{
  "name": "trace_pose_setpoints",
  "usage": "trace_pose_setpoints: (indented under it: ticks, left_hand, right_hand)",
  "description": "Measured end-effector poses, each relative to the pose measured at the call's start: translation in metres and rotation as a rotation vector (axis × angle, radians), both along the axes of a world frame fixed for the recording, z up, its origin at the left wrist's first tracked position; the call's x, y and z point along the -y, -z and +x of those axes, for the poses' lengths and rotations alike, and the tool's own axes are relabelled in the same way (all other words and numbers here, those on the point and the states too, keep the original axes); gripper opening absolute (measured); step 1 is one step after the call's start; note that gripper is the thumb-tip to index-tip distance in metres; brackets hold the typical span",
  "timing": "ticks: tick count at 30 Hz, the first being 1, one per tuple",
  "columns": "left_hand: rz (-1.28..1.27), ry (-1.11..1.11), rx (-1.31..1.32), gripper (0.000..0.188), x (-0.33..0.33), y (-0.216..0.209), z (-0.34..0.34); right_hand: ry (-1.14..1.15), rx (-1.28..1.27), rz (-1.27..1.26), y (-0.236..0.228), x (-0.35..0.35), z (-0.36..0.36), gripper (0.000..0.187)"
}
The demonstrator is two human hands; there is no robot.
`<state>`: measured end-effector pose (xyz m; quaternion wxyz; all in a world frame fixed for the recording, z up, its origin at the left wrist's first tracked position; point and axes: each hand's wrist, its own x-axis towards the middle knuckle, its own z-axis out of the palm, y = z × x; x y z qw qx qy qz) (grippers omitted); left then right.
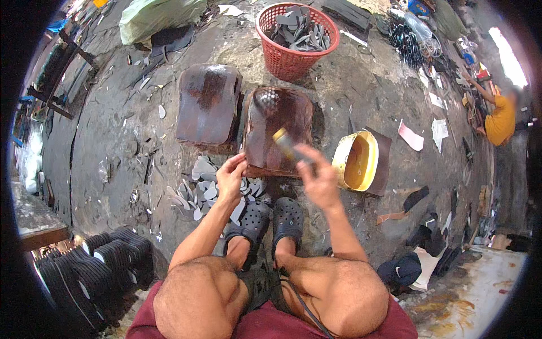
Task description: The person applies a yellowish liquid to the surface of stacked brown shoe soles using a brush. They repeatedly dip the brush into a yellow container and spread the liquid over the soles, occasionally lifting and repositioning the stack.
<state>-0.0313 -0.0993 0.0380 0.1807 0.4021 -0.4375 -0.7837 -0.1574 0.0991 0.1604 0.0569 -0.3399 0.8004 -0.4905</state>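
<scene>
My right hand is closed around a short brush with a yellowish head, which is tilted over the near part of a glossy dark brown stack of sheets. At the stack's near left corner, my left hand pinches the edge of the top sheet. Grey sole-shaped cut pieces lie loose on the floor below my left hand. To the right of my right hand stands a cut-open yellow container with amber, glue-like stuff inside.
Another brown stack stands to the left. A red basket beyond holds grey pieces. Rows of black soles sit at the lower left, and a dark cap lies at the lower right. A person in yellow crouches at the far right.
</scene>
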Motion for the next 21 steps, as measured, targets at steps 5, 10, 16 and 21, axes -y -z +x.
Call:
trace_pose_setpoints:
  ticks: [5,10,16,21]
  left_hand:
    - [0.523,0.117,-0.069,0.047,-0.013,-0.027,-0.08]
    - [0.229,0.216,-0.038,0.052,0.002,-0.054,-0.089]
    - [-0.082,0.228,-0.219,0.037,0.106,-0.068,-0.058]
    - [0.008,0.024,-0.049,0.053,0.172,-0.061,-0.033]
  right_hand:
    - [0.284,0.175,-0.367,-0.031,-0.021,-0.034,0.039]
    - [0.334,0.221,-0.434,-0.006,-0.022,-0.028,0.039]
    - [0.362,0.27,-0.456,-0.003,-0.026,-0.026,0.023]
    - [0.364,0.239,-0.462,-0.007,-0.025,-0.025,0.017]
